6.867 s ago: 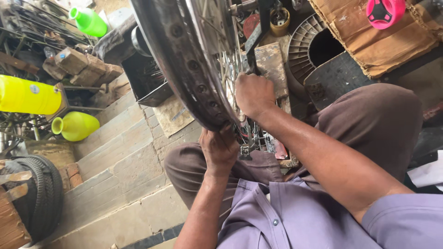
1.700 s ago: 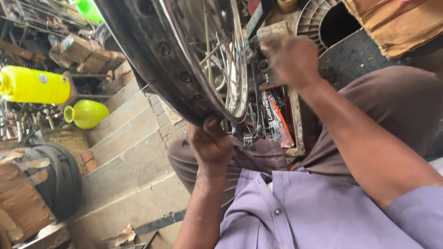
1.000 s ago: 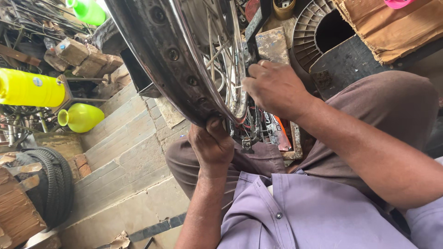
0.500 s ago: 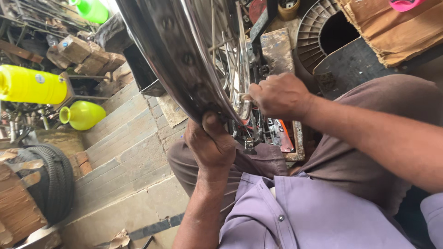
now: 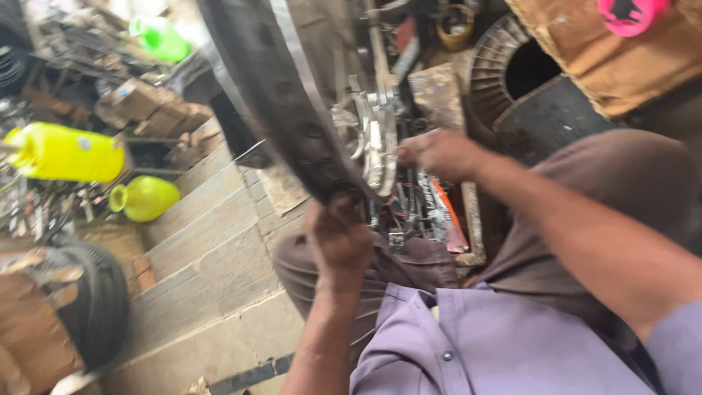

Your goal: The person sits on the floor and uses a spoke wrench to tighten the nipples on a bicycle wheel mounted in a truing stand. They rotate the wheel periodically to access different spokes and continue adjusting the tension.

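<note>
**Technician A:** State the grip on the wheel.

**Technician B:** The left hand (image 5: 338, 241) is closed around the lower edge of the wheel rim (image 5: 292, 124), fingers curled over the metal, supporting it from below. The right hand (image 5: 439, 153) is at the spokes (image 5: 376, 150) near the rim's inner face, fingers drawn together as if pinching a small part there. Motion blur prevents telling whether it holds a tool or only a spoke fitting.

**Technician A:** Location of the wheel?

**Technician B:** It stands on edge, tilted, above the person's lap, between the two forearms, with its lower edge just over the brown trouser knee (image 5: 314, 256).

**Technician A:** Progress?

**Technician B:** As a judgement only: work on the spokes appears to be under way. The spokes are fitted into the rim, no tyre is mounted, and nothing indicates the adjustment is complete. The remaining amount cannot be read from this view.

**Technician A:** Condition of the rim?

**Technician B:** Dark, grimy and dull on the outer band, with spoke holes visible; the inner flange is brighter metal. Beyond it lie a yellow jerrycan (image 5: 69, 152), a yellow-green jug (image 5: 146, 197) and a worn tyre (image 5: 99, 307) by the concrete steps (image 5: 212, 249).
</note>
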